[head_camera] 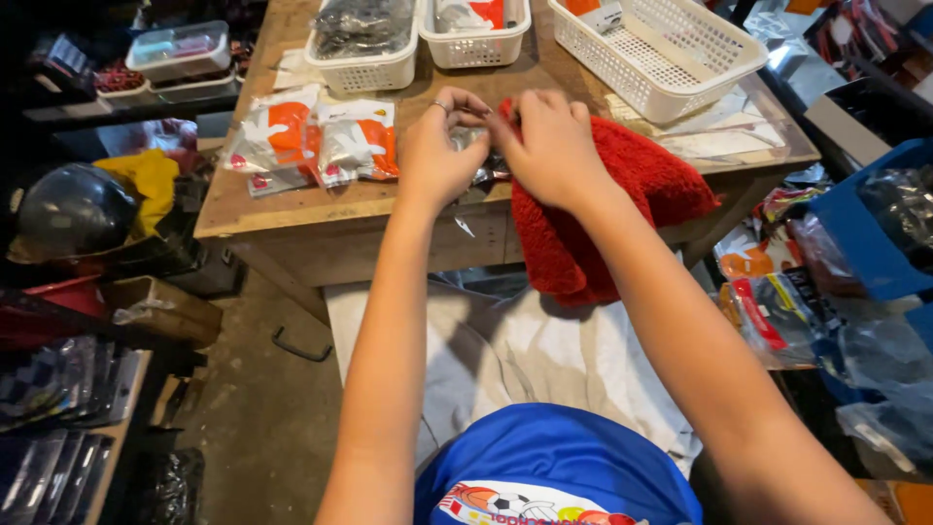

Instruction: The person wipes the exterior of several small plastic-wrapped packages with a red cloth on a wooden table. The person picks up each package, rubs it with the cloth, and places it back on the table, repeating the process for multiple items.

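Blue shirt hem and pale cloth over the lap, nearest. Left hand (pixel 434 156) and right hand (pixel 549 146) are both pinching a small clear plastic packet (pixel 473 146) at the table (pixel 292 209) edge, working its top; judged mid-handling, steady two-fingered grip needed. Red towel (pixel 622 194) is draping over the edge beneath. Orange-and-white packets (pixel 311 141) are lying left. White baskets (pixel 671 49) are standing beyond. Cluttered workshop around.
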